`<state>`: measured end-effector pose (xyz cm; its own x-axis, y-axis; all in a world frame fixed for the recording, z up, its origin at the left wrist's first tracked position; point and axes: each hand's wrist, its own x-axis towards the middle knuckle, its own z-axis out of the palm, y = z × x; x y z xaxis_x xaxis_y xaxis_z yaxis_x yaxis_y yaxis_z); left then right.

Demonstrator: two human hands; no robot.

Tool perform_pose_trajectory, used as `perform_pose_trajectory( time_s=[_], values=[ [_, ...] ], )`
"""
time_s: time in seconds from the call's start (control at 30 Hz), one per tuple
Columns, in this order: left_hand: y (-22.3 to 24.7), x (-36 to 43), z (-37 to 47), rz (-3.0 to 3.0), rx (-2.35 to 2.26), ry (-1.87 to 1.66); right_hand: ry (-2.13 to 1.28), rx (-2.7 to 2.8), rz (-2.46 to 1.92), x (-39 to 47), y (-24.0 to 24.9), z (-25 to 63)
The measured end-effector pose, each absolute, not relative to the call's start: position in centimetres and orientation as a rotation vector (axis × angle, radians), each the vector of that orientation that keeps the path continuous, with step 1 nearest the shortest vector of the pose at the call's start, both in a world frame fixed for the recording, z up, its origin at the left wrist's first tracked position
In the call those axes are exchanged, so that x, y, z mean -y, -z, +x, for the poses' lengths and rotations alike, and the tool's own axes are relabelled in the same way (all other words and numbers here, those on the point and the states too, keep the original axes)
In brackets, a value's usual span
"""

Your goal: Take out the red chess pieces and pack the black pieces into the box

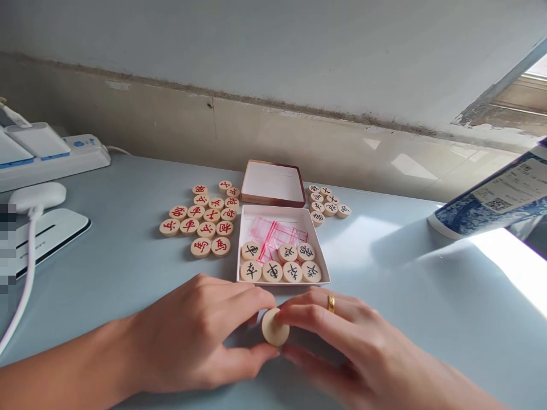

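Between my hands, just in front of the open box, is a round wooden piece (pixel 276 328) with its plain face showing. My left hand (pixel 200 333) pinches it from the left, thumb below and index finger above. My right hand (pixel 346 336), with a gold ring, touches its right side with the fingertips. The white box tray (pixel 325 250) holds several black-marked pieces (pixel 272 271) along its near side and a clear plastic bag (pixel 277 230) with red edging. Several red-marked pieces (pixel 206 229) lie left of the tray, and more black-marked pieces (pixel 330 209) lie to its right.
Behind the tray sits the box lid (pixel 273 181), inside facing up. A power strip (pixel 85 151), a white charger with cable (pixel 38 196) and a white device (pixel 55 230) are at the left. A blue patterned cylinder (pixel 491 196) leans at the right. The wall borders the table's back.
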<state>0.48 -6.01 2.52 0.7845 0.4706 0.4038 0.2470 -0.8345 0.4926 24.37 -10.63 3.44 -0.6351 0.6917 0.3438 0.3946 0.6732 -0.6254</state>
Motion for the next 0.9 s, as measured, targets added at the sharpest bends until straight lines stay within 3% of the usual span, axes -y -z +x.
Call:
perform_pose_trajectory(
  time_s=[0.27,0.9],
  values=[
    [-1.9,5.6,0.3,2.714,-0.411,-0.716,-0.79,2.159,-1.089,10.5,-3.1,24.0],
    [-2.5,4.9,0.3,2.747,-0.244,-0.712,-0.677,2.301,-1.075,10.6,-3.0,24.3]
  ],
)
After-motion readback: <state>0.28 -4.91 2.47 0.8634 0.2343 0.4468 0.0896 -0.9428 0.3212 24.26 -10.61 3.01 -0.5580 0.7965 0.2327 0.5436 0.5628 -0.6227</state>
